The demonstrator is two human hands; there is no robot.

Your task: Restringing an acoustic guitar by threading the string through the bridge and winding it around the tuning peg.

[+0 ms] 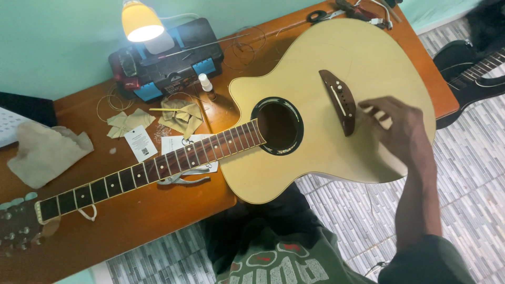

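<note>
Your right hand [400, 131] rests on the pale top of the acoustic guitar [315, 158], fingers loosely curled and pointing toward the dark wooden bridge [339, 100], with the fingertips just beside its lower end; whether they pinch a bridge pin or merely touch the wood you cannot tell from this angle, since the fingers blur together. Your left hand is out of view. The guitar lies flat on the orange-brown surface [158, 221], its long axis running from the headstock [18, 229] at lower left up to the body at upper right, so the bridge sits on the far side of the soundhole [279, 125] from the neck [152, 168] and directly left of your right hand. No strings show on the fretboard. Under the neck lie a pair of pliers [184, 179] and paper tags, with crumpled cloths, coiled strings, a small bottle [206, 84] and a black toolbox [165, 58] beneath the lit lamp [139, 23] further back.
</note>
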